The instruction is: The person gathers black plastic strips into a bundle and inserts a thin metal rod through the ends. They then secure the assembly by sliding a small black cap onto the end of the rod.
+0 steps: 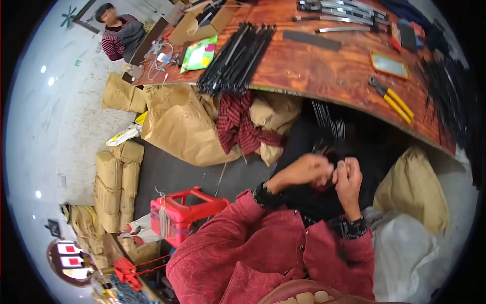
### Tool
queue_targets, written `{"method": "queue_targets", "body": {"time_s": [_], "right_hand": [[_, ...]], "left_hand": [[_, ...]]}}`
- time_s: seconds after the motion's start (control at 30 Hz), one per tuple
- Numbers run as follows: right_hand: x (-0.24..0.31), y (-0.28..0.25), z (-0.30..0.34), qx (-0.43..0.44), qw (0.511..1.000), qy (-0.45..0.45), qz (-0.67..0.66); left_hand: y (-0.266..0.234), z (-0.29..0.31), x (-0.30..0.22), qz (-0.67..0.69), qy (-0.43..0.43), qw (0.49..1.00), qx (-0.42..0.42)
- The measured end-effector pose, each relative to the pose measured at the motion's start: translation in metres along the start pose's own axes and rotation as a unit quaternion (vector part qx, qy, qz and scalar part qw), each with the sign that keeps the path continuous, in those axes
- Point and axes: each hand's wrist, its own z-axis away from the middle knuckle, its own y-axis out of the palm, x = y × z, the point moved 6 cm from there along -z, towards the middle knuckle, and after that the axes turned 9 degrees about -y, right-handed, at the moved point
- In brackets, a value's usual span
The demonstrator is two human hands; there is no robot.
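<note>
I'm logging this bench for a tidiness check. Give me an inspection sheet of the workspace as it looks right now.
Surface: wooden table, reddish brown, crowded at the far side.
Job's things: thin dark metal rods rising from between both hands, below the table edge.
Clutter: bundle of black rods, yellow-handled pliers, flat metal strips, cardboard box, green packet.
Hands: left hand and right hand close together, fingers pinched on the rods.
Cables: white cords at the table's left end.
Surroundings: brown paper sacks, red plastic stool, a person seated far left.
</note>
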Motion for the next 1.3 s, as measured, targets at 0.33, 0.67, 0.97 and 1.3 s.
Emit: {"method": "queue_targets", "body": {"time_s": [0.33, 0.67, 0.97, 1.3], "right_hand": [[-0.012, -0.023, 0.003, 0.01, 0.999, -0.019, 0.045], [-0.007, -0.025, 0.011, 0.024, 0.998, -0.014, 0.064], [-0.009, -0.015, 0.011, 0.05, 0.997, -0.011, 0.05], [0.005, -0.012, 0.009, 0.063, 0.997, 0.005, 0.046]], "left_hand": [[0.065, 0.009, 0.069, -0.447, 0.118, 0.876, 0.133], [0.101, 0.012, 0.06, -0.507, 0.046, 0.828, 0.235], [0.122, 0.027, 0.051, -0.314, 0.058, 0.832, 0.453], [0.191, 0.03, 0.049, -0.185, 0.09, 0.796, 0.569]]}}
